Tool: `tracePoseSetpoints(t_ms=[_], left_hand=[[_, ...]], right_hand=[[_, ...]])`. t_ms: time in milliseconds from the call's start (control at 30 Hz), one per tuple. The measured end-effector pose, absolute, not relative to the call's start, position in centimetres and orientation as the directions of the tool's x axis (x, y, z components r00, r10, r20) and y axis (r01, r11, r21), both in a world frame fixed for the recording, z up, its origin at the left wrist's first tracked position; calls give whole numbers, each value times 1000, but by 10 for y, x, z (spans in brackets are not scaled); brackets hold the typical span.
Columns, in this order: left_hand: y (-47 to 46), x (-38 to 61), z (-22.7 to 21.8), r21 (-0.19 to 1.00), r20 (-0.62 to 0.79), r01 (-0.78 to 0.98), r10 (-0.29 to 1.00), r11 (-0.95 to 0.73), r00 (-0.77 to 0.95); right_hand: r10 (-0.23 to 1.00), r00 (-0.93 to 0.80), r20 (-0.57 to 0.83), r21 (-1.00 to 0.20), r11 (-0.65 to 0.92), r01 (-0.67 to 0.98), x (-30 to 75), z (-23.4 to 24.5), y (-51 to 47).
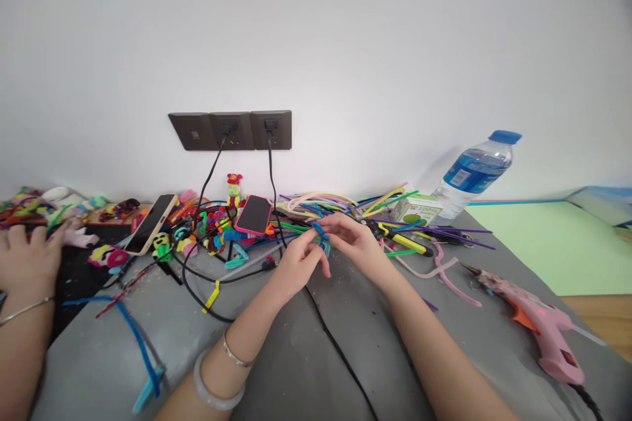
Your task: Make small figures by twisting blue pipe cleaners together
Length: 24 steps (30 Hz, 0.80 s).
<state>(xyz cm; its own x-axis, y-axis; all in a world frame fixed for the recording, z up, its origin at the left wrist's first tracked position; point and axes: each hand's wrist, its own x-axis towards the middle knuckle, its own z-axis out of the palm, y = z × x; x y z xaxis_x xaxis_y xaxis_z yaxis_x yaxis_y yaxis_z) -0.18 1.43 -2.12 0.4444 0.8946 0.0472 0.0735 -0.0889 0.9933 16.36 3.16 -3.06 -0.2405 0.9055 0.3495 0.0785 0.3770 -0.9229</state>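
Forearms [429, 335] astride cable [340, 350], left fingers [303, 247] and right fingers [342, 221] clamped on blue strand [320, 232], pipe cleaners [323, 197] behind, glue gun [536, 319] rightward.

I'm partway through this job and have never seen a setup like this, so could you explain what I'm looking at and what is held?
There's no machine here: these are a person's bare left hand and right hand. The single picture comes from a camera on that person's head, looking forward and down. The fingertips of both hands hold a small blue fuzzy piece.

On the grey table, coloured fuzzy stems lie beyond the hands. Small fuzzy figures and two phones, one pink-cased, are toward the left; a bottle and a pink glue gun are on the right. The hand at the far left is another person's.
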Motion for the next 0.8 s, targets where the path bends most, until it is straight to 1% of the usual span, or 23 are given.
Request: tracePoseSetpoints(t_ms=[67,133,200,300,400,567,667,800], left_hand=[[15,-3,-22,992,26,94,886,-78,464],[14,-4,-22,989,11,120,868,-81,497],[13,-3,-20,987,4,136,849,-90,529],[11,-2,-17,991,-16,118,839,-57,543],[11,-1,-17,993,-43,113,851,-20,524],[13,-3,-18,996,-87,55,858,68,507],[14,-5,-18,998,-41,68,868,8,494],[14,-7,-18,983,18,148,871,-105,492]], right_hand=[[857,-279,433,-853,490,180,169,-27,32],[808,-314,499,-783,576,236,174,-23,32],[773,-341,535,-742,623,247,176,-19,32],[753,-374,541,-720,645,257,177,-17,30],[763,-389,516,-733,628,261,176,-17,29],[805,-379,455,-798,558,228,176,-18,29],[827,-379,416,-829,516,216,176,-16,28],[852,-376,364,-875,451,175,174,-14,27]])
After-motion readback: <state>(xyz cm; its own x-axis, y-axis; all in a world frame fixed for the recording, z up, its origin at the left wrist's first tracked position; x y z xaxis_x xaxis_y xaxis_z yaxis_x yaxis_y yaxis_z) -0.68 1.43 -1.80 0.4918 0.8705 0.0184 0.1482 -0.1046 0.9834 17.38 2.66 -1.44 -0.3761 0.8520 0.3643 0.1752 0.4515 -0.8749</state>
